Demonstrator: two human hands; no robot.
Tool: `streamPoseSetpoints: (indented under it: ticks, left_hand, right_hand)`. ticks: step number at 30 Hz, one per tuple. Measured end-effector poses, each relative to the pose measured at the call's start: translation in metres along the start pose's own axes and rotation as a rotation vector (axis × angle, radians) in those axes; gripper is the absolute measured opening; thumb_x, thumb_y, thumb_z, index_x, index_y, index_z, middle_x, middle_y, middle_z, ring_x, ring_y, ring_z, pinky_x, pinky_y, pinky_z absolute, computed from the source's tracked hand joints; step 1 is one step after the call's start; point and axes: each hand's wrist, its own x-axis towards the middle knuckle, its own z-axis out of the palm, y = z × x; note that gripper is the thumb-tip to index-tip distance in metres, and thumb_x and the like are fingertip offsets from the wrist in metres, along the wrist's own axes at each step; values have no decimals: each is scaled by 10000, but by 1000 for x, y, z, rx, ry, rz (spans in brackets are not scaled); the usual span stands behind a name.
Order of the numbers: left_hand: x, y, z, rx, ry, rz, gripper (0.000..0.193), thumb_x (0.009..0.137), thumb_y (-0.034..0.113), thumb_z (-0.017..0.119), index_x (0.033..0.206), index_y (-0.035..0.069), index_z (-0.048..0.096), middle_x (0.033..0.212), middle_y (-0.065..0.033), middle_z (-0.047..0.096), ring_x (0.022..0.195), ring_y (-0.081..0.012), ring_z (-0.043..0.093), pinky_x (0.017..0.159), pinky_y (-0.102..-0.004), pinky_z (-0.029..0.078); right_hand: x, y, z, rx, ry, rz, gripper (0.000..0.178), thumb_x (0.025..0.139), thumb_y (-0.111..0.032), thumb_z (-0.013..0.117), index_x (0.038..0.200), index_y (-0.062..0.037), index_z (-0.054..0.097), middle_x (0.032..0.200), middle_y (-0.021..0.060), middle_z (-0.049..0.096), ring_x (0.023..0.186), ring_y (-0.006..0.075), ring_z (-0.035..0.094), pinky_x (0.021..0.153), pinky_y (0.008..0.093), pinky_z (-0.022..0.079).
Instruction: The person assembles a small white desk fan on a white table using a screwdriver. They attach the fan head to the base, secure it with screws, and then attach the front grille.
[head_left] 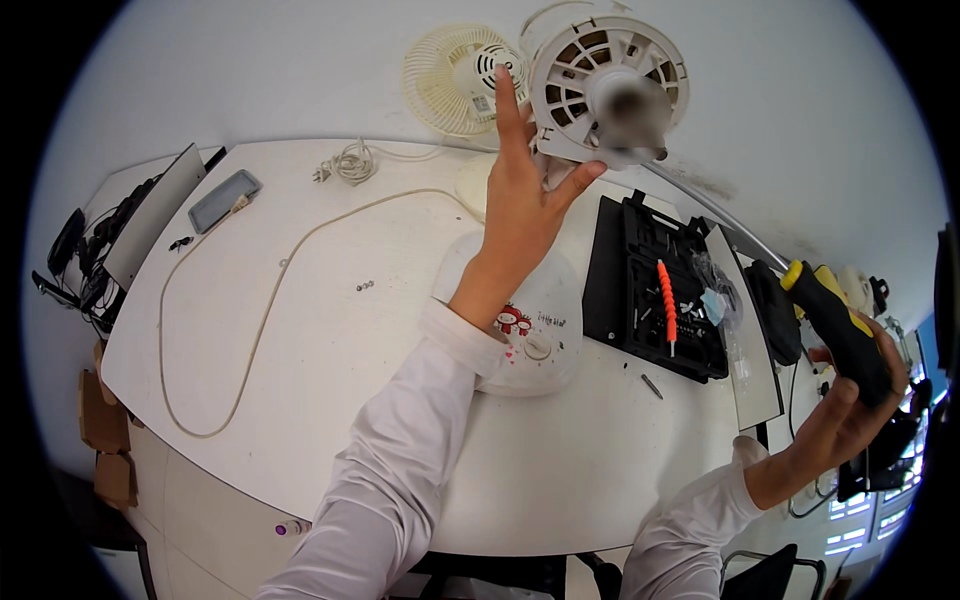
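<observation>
A white electric fan stands before me, its round motor housing (pixel 569 95) bare of any grille. The centre of the housing is blurred. Gripping the lower edge of this housing is my left hand (pixel 525 195), thumb below and index finger stretched upward. My right hand (pixel 850 420) is wrapped round the black and yellow handle of a screwdriver (pixel 838 330). Its long steel shaft slants up to the left, ending near the housing's lower right edge. Below my left wrist spreads the fan's white base (pixel 545 375), with red cartoon figures and a round knob.
A cream fan (pixel 450 80) stands behind, beside the wall. Right of the base lies an open black tool case (pixel 650 290) with an orange flexible shaft (pixel 667 300). A beige cord (pixel 290 262) loops across the left; small screws (pixel 365 286) and a grey tray (pixel 222 200) lie there.
</observation>
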Motion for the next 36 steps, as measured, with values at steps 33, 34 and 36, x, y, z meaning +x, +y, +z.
streamPoseSetpoints:
  ticks: [33, 34, 36]
  left_hand:
    - [15, 27, -14, 447, 62, 289, 645, 541, 260, 793, 1112, 128, 524, 1328, -176, 383, 813, -253, 601, 630, -291, 511]
    - [16, 28, -15, 462, 66, 308, 640, 542, 261, 792, 1108, 125, 526, 1324, -175, 389, 807, -250, 601, 629, -289, 511]
    - [16, 28, -17, 462, 60, 309, 637, 544, 268, 788, 1109, 123, 530, 1313, -181, 403, 801, -251, 599, 622, -283, 508]
  right_hand:
    - [0, -13, 5, 65, -65, -175, 424, 867, -362, 515, 1154, -69, 404, 1045, 202, 546, 960, 277, 567, 664, 319, 557]
    - [0, -14, 5, 65, -61, -172, 423, 868, -361, 514, 1154, -70, 403, 1046, 201, 546, 962, 279, 567, 671, 320, 556]
    - [-1, -15, 5, 47, -56, -169, 419, 869, -355, 512, 1156, -71, 402, 1048, 201, 545, 965, 283, 568, 690, 326, 555]
